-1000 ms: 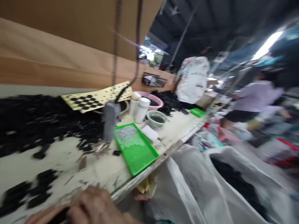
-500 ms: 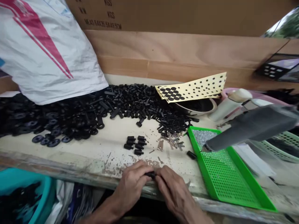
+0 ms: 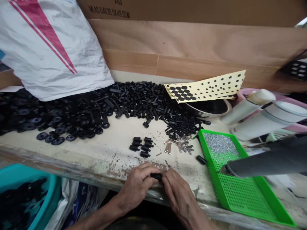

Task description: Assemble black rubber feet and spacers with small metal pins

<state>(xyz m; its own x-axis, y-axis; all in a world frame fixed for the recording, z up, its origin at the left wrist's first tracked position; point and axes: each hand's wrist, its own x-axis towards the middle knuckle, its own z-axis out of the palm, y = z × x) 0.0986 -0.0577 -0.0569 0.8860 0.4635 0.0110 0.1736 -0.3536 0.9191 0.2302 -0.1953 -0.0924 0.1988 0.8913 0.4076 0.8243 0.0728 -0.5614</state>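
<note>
Black cylindrical part (image 3: 156, 176) held at the front edge of the desk (image 3: 103, 156), between the left hand (image 3: 137, 187) and right hand (image 3: 182, 198); fingers of both hands closed on it, partly covering it. Just beyond the hands: a small group of black fittings (image 3: 141, 147), then loose metal clips (image 3: 177, 145). Behind these, a large heap of black fittings (image 3: 144, 102) spreads along the desk. To the right, a green perforated tray (image 3: 242, 195) carries silver granules (image 3: 220, 143), with a grey cylindrical tool (image 3: 266, 163) above it. A yellow sheet of black adhesive dots (image 3: 203, 88) lies at the back. A teal basket (image 3: 28, 188) sits below the desk edge at left.
</note>
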